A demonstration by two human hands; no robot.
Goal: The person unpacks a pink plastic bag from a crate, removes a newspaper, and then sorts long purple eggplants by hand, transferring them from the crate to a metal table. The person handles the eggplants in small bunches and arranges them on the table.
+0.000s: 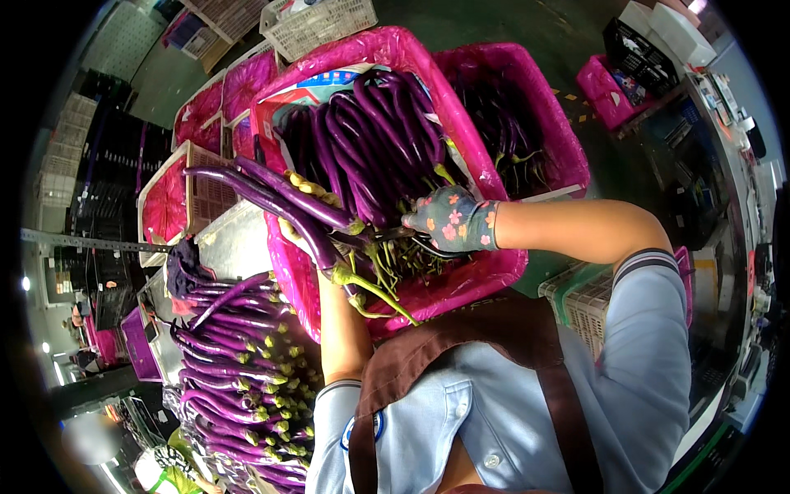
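My left hand [313, 189], in a pale yellow glove, grips several long purple eggplants [271, 200] whose green stems point toward me. Floral fabric covers my right hand [453, 221], which holds a dark pair of scissors or shears [395, 234]. The blades lie close to the stem ends of the gripped eggplants; the exact contact is hard to see. Beneath both hands is a crate lined with pink plastic [395, 293]. Inside it, long eggplants [364, 142] lie side by side, with cut green stem pieces [426, 262] gathered at the near end.
To the left, a metal table [237, 231] carries rows of eggplants [231, 370] and a dark cloth [184, 265]. Behind the crate stands another pink-lined crate [565, 136] holding eggplants. Lined crates [203, 179] stand at the far left, and another person [166, 469] is at lower left.
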